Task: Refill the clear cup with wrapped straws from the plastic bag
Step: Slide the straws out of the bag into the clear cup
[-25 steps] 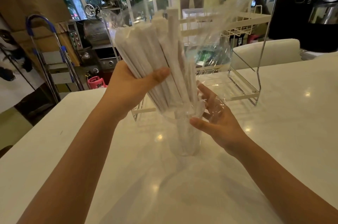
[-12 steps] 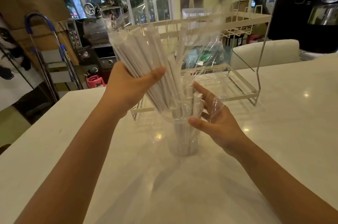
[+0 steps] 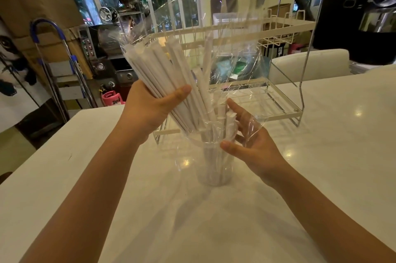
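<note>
A clear cup (image 3: 215, 164) stands upright on the white table (image 3: 321, 155), with several white wrapped straws (image 3: 222, 117) standing in it. Above it my left hand (image 3: 150, 108) grips the clear plastic bag (image 3: 231, 52) around a bundle of wrapped straws (image 3: 162, 69). The bundle is tilted, its lower ends pointing down into the cup's mouth. My right hand (image 3: 252, 147) is spread open beside the cup's rim on its right, fingers against the loose film and the straws' tops, thumb at the rim.
A white wire rack (image 3: 278, 110) stands just behind the cup. A pale chair back (image 3: 310, 63) lies beyond the table's far edge. Past the left edge are a blue-handled trolley (image 3: 49, 48) and a metal machine (image 3: 120, 26). Dark equipment (image 3: 360, 16) fills the upper right.
The straw bundle has tilted further left and spread, and more straws have slid down from the bag into the cup. My right hand stays beside the rim.
</note>
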